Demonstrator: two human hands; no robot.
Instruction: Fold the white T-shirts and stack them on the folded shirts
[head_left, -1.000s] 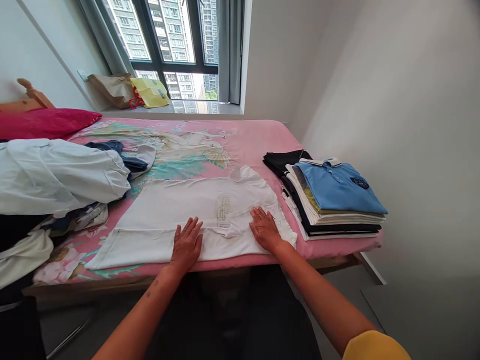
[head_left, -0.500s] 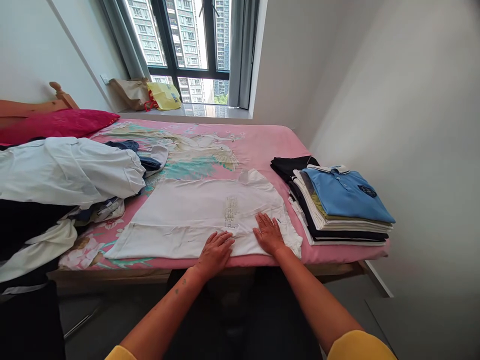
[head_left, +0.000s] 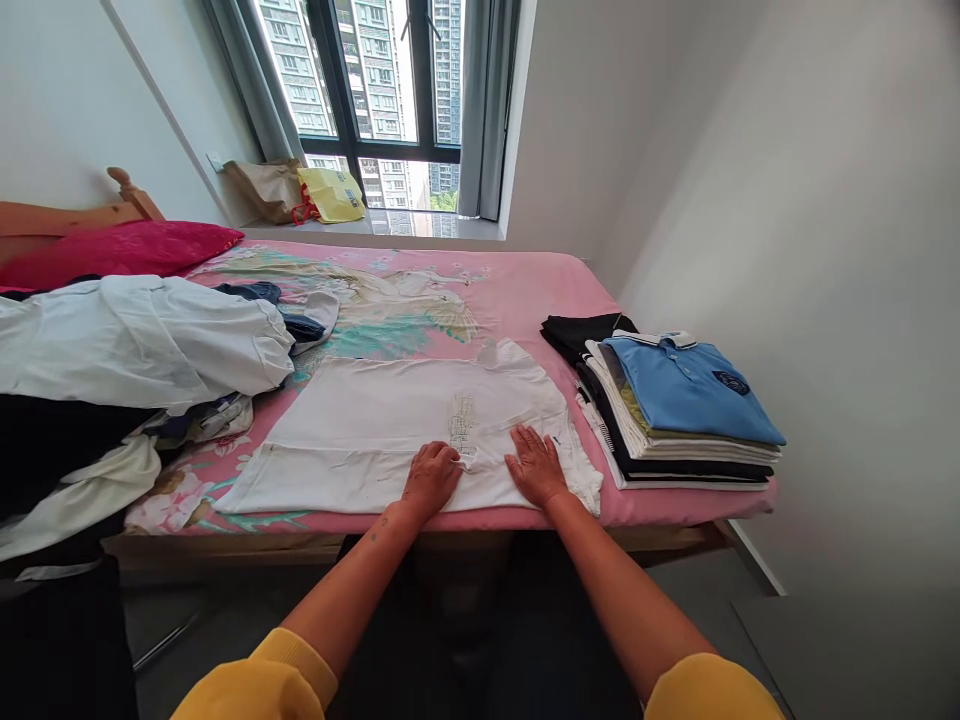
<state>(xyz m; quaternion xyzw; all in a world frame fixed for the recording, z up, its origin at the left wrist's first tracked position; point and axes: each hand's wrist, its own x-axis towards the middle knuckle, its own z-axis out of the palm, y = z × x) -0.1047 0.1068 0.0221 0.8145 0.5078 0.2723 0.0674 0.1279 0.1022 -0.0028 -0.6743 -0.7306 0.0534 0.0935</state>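
A white T-shirt (head_left: 352, 410) with a small printed patch lies spread sideways on the bed, a lengthwise crease and some wrinkles in it. My left hand (head_left: 433, 474) rests on its near half, just left of the print, fingers a little bent and touching the cloth. Flat on the shirt near the sleeve end is my right hand (head_left: 535, 466), its fingers spread. Between the two hands the fabric puckers slightly.
To the right stands a stack of folded clothes, topped by a blue polo shirt (head_left: 690, 390). Loose clothes (head_left: 142, 335) are heaped at the left. A red pillow (head_left: 127, 250) lies behind them. A yellow bag (head_left: 331, 194) and a brown paper bag (head_left: 264, 188) sit on the windowsill.
My left hand has slid slightly away from me and to the left across the T-shirt, its fingers more bent. My right hand stays almost in place.
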